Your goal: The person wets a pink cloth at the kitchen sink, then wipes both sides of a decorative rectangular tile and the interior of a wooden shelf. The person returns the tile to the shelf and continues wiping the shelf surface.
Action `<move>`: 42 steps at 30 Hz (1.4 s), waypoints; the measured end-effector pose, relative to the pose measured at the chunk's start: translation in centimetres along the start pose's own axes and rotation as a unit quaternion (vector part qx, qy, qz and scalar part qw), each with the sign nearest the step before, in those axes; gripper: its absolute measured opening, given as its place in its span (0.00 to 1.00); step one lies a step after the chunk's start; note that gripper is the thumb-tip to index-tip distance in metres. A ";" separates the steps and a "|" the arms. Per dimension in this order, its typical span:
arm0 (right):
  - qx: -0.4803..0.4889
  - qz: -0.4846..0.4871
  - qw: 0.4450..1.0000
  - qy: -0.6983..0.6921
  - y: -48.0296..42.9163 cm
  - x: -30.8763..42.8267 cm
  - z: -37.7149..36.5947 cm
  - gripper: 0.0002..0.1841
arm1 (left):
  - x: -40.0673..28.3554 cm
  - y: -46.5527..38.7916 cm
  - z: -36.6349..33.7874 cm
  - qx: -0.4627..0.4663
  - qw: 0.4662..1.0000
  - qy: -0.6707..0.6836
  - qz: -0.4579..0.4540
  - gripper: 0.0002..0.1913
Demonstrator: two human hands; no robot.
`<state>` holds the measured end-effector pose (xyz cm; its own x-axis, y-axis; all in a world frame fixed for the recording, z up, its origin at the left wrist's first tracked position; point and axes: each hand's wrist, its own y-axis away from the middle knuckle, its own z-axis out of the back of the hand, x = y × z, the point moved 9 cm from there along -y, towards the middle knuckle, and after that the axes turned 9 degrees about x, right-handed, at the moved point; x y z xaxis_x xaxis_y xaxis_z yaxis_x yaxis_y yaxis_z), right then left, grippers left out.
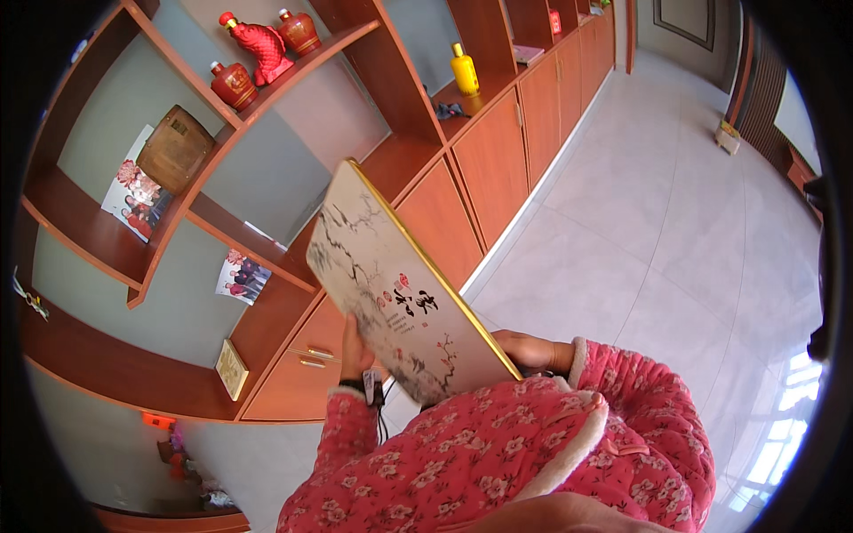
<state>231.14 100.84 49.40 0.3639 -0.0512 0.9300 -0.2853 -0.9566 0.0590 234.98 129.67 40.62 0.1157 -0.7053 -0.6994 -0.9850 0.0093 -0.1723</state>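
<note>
A flat decorative panel (393, 280) with a gold-coloured edge leans tilted in front of my body, its lower end against my pink floral jacket (480, 453). Its pale face carries painted branches, blossoms and large black characters. My left hand (358, 350) grips the panel's left side, with a dark band and a small tag-like device at the wrist. On the opposite, gold-edged side, my right hand (526, 348) holds the panel; the panel hides part of those fingers.
A reddish wooden shelf unit (246, 123) with cabinet doors (490, 166) runs along the left. It bears red bottles (234, 86), a yellow bottle (465, 70), a brown wooden case (175, 150) and photos (244, 276). Grey floor tiles (593, 260) extend rightward; a small box (727, 138) stands farther off.
</note>
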 end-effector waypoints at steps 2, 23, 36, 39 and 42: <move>-0.061 -0.001 0.994 -0.090 0.5 0.8 0.6 0.26 | 0.9 5.2 1.6 -0.084 0.996 0.031 0.006 0.28; -0.497 0.180 0.793 0.303 -10.2 15.6 29.3 0.23 | 4.8 25.3 19.6 -0.279 0.937 0.190 -0.085 0.38; -0.369 -0.162 0.411 0.818 -16.5 18.2 48.7 0.37 | 1.4 32.8 13.5 -0.548 0.798 0.230 -0.096 0.38; -0.381 -0.143 0.434 0.804 -14.2 21.6 50.5 0.36 | 1.7 33.2 12.9 -0.475 0.854 0.186 -0.099 0.38; -0.420 -0.152 0.453 0.772 -12.6 23.7 51.2 0.37 | 3.1 35.1 14.6 -0.550 0.812 0.180 -0.073 0.39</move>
<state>288.75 96.95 52.10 -0.3696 0.9273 -0.0586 -0.9023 -0.3732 -0.2158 202.67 138.17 22.33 0.3919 -0.8051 -0.4453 -0.5049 -0.5928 0.6275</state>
